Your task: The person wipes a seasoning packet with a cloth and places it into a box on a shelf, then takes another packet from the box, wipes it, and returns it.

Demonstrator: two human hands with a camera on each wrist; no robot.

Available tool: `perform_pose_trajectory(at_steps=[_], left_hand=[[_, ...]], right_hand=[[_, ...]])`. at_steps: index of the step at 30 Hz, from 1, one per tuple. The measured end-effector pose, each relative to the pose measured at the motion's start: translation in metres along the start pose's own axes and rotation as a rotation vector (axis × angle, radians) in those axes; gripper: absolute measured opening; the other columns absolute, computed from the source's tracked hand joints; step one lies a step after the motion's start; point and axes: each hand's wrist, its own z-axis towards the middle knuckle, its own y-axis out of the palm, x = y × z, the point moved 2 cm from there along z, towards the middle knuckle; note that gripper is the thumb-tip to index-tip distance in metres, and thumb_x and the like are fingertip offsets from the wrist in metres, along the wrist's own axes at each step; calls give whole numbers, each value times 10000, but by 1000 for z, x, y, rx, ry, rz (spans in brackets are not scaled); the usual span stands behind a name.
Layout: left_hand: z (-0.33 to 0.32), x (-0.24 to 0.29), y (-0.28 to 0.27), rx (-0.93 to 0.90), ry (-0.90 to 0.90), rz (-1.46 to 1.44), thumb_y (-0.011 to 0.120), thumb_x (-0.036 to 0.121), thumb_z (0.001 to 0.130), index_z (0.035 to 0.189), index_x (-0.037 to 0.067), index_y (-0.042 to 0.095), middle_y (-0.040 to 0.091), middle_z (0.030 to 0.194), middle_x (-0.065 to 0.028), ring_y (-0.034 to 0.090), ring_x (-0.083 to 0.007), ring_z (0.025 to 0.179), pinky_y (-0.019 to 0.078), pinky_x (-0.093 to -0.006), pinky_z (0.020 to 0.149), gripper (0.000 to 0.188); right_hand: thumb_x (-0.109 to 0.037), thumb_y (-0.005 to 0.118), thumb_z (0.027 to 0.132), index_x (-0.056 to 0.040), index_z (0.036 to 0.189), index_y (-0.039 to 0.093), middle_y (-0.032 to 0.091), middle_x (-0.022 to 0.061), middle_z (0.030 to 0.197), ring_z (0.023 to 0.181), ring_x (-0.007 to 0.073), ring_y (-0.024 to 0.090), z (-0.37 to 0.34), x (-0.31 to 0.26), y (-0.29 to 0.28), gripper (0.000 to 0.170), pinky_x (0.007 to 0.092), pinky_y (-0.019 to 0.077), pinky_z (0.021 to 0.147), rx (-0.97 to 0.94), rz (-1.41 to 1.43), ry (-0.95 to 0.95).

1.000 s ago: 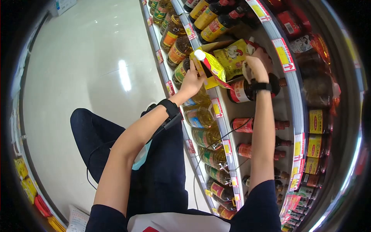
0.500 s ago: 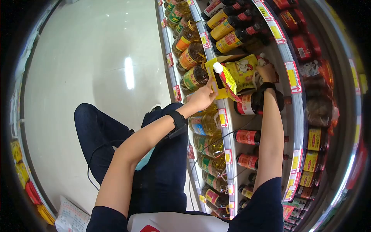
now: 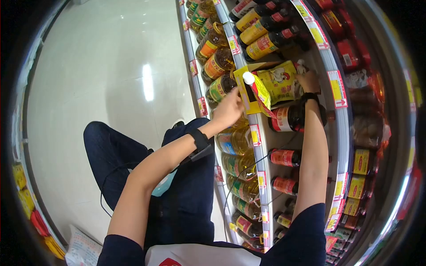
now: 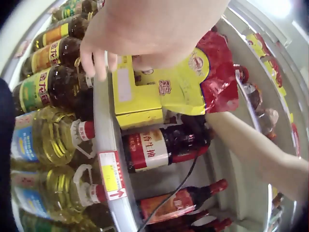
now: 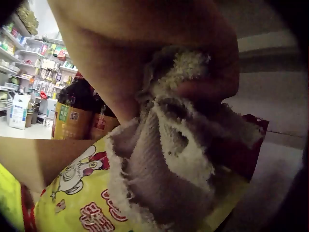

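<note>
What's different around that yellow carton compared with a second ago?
Your left hand has drawn back slightly from the front of the yellow carton, its pointing finger now bent. Your right hand has shifted a little toward the far end of the chicken-print pouch, still gripping the grey cloth. The carton and white-capped pouch look unmoved.

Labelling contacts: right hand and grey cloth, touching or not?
Touching. The right wrist view shows the right hand gripping the grey cloth, fingers curled round its bunched top.
</note>
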Motion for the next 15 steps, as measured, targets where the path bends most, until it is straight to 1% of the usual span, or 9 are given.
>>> perform_pose_trajectory(at_steps=[2, 3, 5, 9, 10, 12, 13, 14, 15], left_hand=[[11, 1, -24, 329, -60, -25, 563, 53, 881, 1233, 43, 526, 683, 939, -115, 668, -216, 771, 529, -338, 712, 355], [21, 3, -37, 550, 13, -45, 545, 44, 896, 1177, 51, 560, 674, 883, -84, 640, -175, 748, 512, -317, 693, 282], [41, 35, -78, 638, 76, -92, 511, 52, 921, 1095, 63, 597, 661, 837, -68, 579, -136, 695, 481, -290, 661, 195], [85, 107, -97, 364, 299, -104, 554, 74, 873, 1040, 15, 635, 706, 976, -115, 672, -167, 908, 505, -292, 815, 195], [104, 117, -87, 299, 384, -74, 574, 145, 850, 1003, 43, 669, 722, 919, -141, 700, -246, 828, 530, -345, 747, 207], [153, 118, -59, -27, 428, -7, 608, 195, 824, 1017, 45, 689, 727, 914, -134, 700, -245, 836, 530, -336, 748, 258], [167, 125, -46, -212, 343, -14, 624, 206, 816, 1048, 29, 687, 728, 901, -120, 694, -244, 817, 528, -331, 746, 299], [176, 133, -35, -347, 131, 26, 645, 205, 803, 1146, 0, 636, 700, 1034, -161, 676, -242, 899, 521, -319, 756, 400], [182, 134, -25, -398, 84, 79, 649, 240, 826, 1266, -5, 537, 665, 1098, -147, 643, -209, 936, 510, -312, 788, 516]], right_hand=[[-417, 784, 647, -66, 1050, 711, 673, 200, 1133, 1043, 385, 645, -10, -8, -13, 539, 486, 539, 826, -5, -23, 42], [-366, 793, 664, 1, 1097, 648, 668, 244, 1108, 1059, 386, 638, -27, -22, -29, 585, 480, 519, 874, 21, -45, 9], [-368, 793, 667, 13, 1081, 639, 671, 248, 1083, 1043, 386, 642, -28, -19, -26, 584, 477, 522, 865, 96, -20, 7], [-345, 782, 679, 32, 1038, 620, 676, 244, 1014, 973, 407, 654, -41, -24, -39, 545, 476, 530, 823, 136, -5, -64], [-326, 777, 686, 26, 1029, 624, 677, 243, 1000, 958, 412, 657, -42, -23, -40, 515, 474, 531, 814, 158, -1, -116], [-300, 756, 705, 23, 1031, 615, 678, 246, 980, 940, 411, 661, -47, -24, -35, 480, 482, 531, 798, 259, 26, -143], [-274, 734, 725, 20, 1034, 606, 679, 249, 960, 923, 410, 665, -50, -24, -34, 445, 491, 530, 782, 354, 42, -184], [-274, 734, 725, 20, 1034, 606, 679, 249, 960, 923, 410, 665, -54, -26, -33, 445, 491, 530, 782, 353, 40, -173], [-246, 705, 750, 13, 1042, 591, 681, 244, 948, 914, 402, 668, -60, -31, -33, 407, 497, 532, 761, 437, 22, -161]])
